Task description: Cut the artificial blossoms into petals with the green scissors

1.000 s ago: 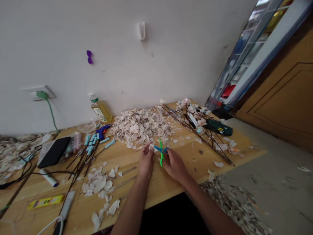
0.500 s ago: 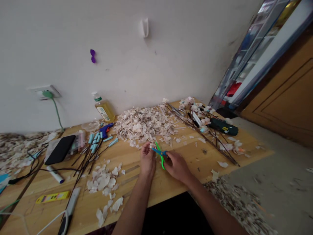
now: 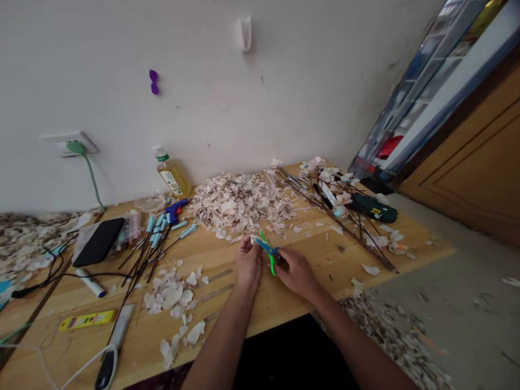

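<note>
My right hand (image 3: 297, 275) grips a pair of blue-and-green scissors (image 3: 268, 249), its fingers around the handles. The blades point up and left toward my left hand (image 3: 248, 268), whose fingers are closed in a pinch. Between those fingertips is a small pale flake (image 3: 254, 238), close to the blades; whether they touch it I cannot tell. Just beyond both hands lies a large heap of thin whitish flakes (image 3: 239, 206). A smaller heap of larger pale flakes (image 3: 170, 292) is left of my left forearm.
At the left lie dark stems with light-blue ends (image 3: 156, 238), a blue glue gun (image 3: 175, 210), a black phone (image 3: 99, 242), a marker (image 3: 91, 283) and a cutter knife (image 3: 116, 341). An oil bottle (image 3: 174, 176) stands by the wall. Flowered branches (image 3: 345, 230) lie at the right.
The scissor blades sit closer together and nearer the pinched flake. Both hands stay in almost the same place, while the camera view has shifted slightly.
</note>
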The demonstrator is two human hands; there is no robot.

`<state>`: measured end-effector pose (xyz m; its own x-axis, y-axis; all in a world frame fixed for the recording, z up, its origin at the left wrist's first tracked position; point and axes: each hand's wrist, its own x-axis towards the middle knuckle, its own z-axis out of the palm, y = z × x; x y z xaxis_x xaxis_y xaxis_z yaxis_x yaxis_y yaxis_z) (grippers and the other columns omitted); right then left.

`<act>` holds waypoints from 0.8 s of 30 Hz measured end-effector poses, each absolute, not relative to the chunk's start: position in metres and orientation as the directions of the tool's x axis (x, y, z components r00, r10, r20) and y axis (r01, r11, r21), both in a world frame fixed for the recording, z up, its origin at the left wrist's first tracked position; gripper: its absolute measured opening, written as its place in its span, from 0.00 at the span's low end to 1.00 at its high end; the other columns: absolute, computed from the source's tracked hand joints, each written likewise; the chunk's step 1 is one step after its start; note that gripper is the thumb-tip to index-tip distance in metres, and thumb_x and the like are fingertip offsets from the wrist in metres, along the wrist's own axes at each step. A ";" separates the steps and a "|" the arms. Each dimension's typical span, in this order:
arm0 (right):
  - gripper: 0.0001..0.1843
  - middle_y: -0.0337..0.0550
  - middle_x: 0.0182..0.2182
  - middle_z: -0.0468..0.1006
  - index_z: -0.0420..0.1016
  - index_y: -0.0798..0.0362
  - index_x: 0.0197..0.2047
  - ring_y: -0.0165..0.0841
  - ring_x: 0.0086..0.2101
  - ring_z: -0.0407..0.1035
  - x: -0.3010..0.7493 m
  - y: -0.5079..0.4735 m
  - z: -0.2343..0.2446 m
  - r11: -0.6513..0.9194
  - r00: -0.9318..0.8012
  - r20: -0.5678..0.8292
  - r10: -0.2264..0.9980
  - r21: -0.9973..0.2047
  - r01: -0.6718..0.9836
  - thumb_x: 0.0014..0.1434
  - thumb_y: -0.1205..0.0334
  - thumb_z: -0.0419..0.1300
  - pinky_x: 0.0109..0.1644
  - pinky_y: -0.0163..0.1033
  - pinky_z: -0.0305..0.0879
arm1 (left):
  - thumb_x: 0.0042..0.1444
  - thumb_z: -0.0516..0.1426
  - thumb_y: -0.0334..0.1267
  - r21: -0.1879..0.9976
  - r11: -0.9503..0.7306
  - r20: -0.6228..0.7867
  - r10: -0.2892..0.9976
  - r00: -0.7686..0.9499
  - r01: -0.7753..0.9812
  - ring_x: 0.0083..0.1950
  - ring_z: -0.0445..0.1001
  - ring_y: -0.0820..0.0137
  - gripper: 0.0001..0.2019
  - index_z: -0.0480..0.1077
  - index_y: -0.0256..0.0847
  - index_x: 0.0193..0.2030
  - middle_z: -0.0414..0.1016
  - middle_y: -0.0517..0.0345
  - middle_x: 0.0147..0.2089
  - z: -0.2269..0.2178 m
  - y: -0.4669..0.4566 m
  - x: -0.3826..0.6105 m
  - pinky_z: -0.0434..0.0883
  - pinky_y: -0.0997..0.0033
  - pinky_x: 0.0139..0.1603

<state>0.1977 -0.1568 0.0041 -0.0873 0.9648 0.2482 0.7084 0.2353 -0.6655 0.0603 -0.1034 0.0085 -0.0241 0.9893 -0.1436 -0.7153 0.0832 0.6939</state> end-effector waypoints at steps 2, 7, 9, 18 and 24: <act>0.04 0.43 0.36 0.78 0.71 0.49 0.39 0.39 0.38 0.71 0.198 -0.157 0.004 0.233 -0.092 0.241 0.966 -0.667 0.708 0.60 0.60 0.59 0.43 0.43 0.63 | 0.36 0.74 0.39 0.693 0.079 -0.151 0.988 -0.037 -0.716 0.35 0.73 0.76 0.23 0.71 0.41 0.39 0.76 0.62 0.36 0.008 -0.103 0.060 0.69 0.75 0.40; 0.05 0.44 0.36 0.78 0.71 0.50 0.40 0.40 0.38 0.71 0.198 -0.156 0.003 0.232 -0.090 0.242 0.966 -0.658 0.716 0.60 0.60 0.59 0.44 0.43 0.63 | 0.36 0.74 0.38 0.660 0.079 -0.159 0.987 -0.035 -0.747 0.34 0.73 0.76 0.22 0.71 0.42 0.38 0.75 0.63 0.35 0.009 -0.103 0.059 0.70 0.76 0.40; 0.05 0.44 0.36 0.78 0.71 0.50 0.39 0.39 0.38 0.71 0.198 -0.156 0.003 0.226 -0.084 0.240 0.967 -0.660 0.716 0.60 0.60 0.59 0.43 0.43 0.62 | 0.38 0.74 0.37 0.655 0.082 -0.145 0.989 -0.019 -0.751 0.34 0.73 0.77 0.21 0.71 0.41 0.38 0.74 0.63 0.35 0.009 -0.103 0.059 0.70 0.76 0.40; 0.04 0.44 0.36 0.79 0.72 0.51 0.40 0.37 0.37 0.71 0.198 -0.155 0.000 0.194 -0.047 0.227 0.973 -0.690 0.698 0.59 0.65 0.59 0.43 0.40 0.62 | 0.39 0.73 0.32 0.658 0.063 -0.105 0.994 -0.009 -0.751 0.37 0.74 0.77 0.20 0.74 0.42 0.40 0.77 0.63 0.37 0.011 -0.105 0.062 0.69 0.77 0.44; 0.04 0.44 0.36 0.78 0.71 0.51 0.39 0.38 0.38 0.71 0.197 -0.155 0.003 0.220 -0.072 0.243 0.967 -0.666 0.713 0.61 0.61 0.60 0.43 0.41 0.62 | 0.37 0.74 0.33 0.670 0.043 -0.115 0.992 -0.046 -0.741 0.34 0.74 0.77 0.21 0.74 0.43 0.39 0.78 0.63 0.35 0.013 -0.103 0.059 0.69 0.78 0.38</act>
<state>0.1971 -0.1550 0.0027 -0.0723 0.9674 0.2426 0.7125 0.2203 -0.6662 0.0588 -0.1035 0.0132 -0.0460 0.9923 -0.1147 -0.7415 0.0430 0.6696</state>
